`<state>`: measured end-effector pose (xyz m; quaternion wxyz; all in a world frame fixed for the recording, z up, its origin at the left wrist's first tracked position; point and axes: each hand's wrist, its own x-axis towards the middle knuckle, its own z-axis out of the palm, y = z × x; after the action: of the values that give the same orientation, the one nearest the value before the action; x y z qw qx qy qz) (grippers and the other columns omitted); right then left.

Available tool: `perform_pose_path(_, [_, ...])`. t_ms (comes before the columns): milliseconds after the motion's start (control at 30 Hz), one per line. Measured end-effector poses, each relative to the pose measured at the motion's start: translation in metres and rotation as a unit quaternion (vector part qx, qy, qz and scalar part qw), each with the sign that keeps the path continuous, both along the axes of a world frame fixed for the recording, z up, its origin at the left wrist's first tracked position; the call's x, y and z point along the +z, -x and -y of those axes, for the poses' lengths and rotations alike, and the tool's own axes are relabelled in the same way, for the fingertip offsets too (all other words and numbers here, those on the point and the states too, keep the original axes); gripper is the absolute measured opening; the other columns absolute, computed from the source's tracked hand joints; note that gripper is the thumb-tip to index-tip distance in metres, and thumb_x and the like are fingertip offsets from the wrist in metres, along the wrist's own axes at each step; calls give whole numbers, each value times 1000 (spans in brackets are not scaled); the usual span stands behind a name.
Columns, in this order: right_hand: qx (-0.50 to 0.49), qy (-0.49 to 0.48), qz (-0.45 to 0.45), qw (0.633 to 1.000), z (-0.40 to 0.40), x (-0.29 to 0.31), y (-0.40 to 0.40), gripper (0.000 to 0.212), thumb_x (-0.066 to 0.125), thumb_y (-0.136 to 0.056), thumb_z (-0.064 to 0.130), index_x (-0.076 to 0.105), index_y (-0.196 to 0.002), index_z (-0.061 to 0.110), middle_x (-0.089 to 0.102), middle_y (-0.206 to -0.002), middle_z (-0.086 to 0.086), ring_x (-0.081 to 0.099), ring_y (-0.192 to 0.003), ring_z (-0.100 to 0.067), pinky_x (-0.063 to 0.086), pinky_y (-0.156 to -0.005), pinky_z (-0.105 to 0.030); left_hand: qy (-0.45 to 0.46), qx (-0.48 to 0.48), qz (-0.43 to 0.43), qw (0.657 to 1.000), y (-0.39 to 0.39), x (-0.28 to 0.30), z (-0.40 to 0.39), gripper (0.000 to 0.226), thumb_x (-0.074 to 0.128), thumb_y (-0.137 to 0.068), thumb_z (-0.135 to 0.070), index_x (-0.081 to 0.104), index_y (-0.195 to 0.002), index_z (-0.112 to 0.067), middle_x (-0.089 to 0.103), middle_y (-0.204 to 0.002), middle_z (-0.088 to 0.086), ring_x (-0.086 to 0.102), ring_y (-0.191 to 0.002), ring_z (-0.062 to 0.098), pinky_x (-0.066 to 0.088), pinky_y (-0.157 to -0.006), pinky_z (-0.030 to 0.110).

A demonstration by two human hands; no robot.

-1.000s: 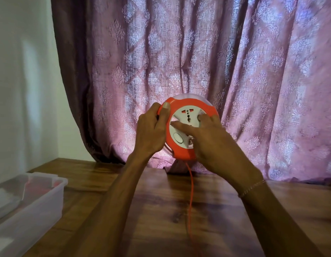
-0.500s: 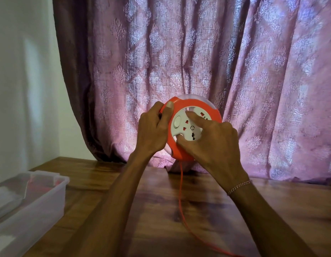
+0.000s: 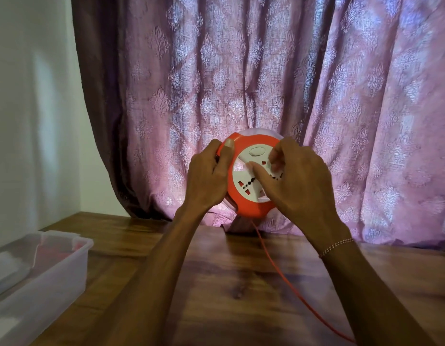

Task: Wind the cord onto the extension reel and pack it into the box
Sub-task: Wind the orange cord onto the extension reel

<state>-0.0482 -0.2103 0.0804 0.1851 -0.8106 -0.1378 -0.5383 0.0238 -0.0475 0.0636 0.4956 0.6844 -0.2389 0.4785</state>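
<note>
Over the last second the white socket face of the extension reel (image 3: 251,174) has turned: its oval button, low on the face a second ago and at the left half a second ago, now sits near the top, and the loose orange cord (image 3: 273,268) trailing from the reel's bottom edge has swung from hanging straight down to running off toward the lower right across the desk (image 3: 231,283). That reads as winding under way, with slack still out, so the cord is not yet fully on and packing has not begun. The reel is held up above the desk in front of the purple curtain (image 3: 241,71), its round face turned toward the person and tilted slightly left, its winding axis running roughly away from the camera. The left hand (image 3: 207,177) grips the orange rim, thumb over the front edge; the right hand (image 3: 298,181) has curled fingers pressed on the white face, turning it. The clear plastic box (image 3: 54,265) waits at the desk's left edge, well apart.
</note>
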Motion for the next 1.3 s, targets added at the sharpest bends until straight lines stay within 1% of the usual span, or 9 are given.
perform_pose_path(67, [27,84,-32,996,4,3,2,21,62,-90,32,58,-107,23,57,-101,-6,50,-103,-29,48,-76,-39,2,2,-4,1000,-1,0,-1,51,38,-100,-60,46,-73,-18,53,-58,-2,52,-55,17,47,-56,48])
perform_pose_path(167, [2,193,-166,967,5,5,5,51,58,-90,19,48,-135,42,48,-126,-9,36,-125,-32,43,-97,-46,10,7,-3,1000,-1,1,-3,51,38,-101,-59,46,-72,-17,53,-57,-3,49,-54,11,47,-55,44])
perform_pose_path(267, [-33,217,-166,961,-3,-1,5,63,57,-88,20,38,-142,47,42,-133,-14,29,-130,-35,46,-95,-47,13,-6,-6,1000,-1,1,-3,55,39,-101,-60,52,-77,-12,61,-63,0,61,-61,16,53,-60,48])
perform_pose_path(400, [-59,194,-66,977,-9,-6,6,64,65,-77,22,51,-133,47,65,-109,-8,57,-106,-37,54,-73,-44,2,-10,-1,1000,1,0,-1,58,38,-99,-61,53,-80,-8,63,-64,7,63,-62,29,52,-60,53])
perform_pose_path(467, [-47,152,-25,987,-8,-7,4,61,69,-72,33,57,-131,43,72,-109,-7,65,-96,-38,56,-74,-43,1,-4,1,1000,1,0,0,59,38,-99,-61,51,-79,-7,60,-61,6,60,-59,27,50,-59,53])
perform_pose_path(600, [-42,84,22,995,-10,-11,-4,65,66,-69,56,59,-131,36,73,-111,-5,66,-92,-39,54,-79,-40,19,-8,-3,1000,-2,0,-1,52,42,-100,-58,44,-72,-15,49,-56,-4,46,-56,16,46,-58,51])
perform_pose_path(934, [-41,-12,57,998,-21,-21,-8,60,67,-70,61,67,-121,28,75,-101,-6,68,-85,-36,55,-72,-35,15,4,-8,1000,-3,-1,0,47,41,-102,-57,38,-67,-26,48,-55,-8,40,-54,11,39,-56,41])
perform_pose_path(1067, [-30,-104,50,993,-16,-12,-12,62,62,-76,70,67,-92,10,73,-84,-15,67,-76,-38,52,-64,-34,-2,9,0,1000,0,-1,5,46,37,-101,-59,42,-69,-26,47,-55,-4,42,-52,10,38,-54,38])
perform_pose_path(1300, [-67,-53,11,996,-5,-9,-10,64,54,-76,78,67,-88,16,73,-82,-13,65,-76,-37,50,-63,-35,-9,11,1,1000,-4,-4,6,41,39,-103,-53,41,-69,-31,53,-55,-10,50,-52,6,35,-50,19])
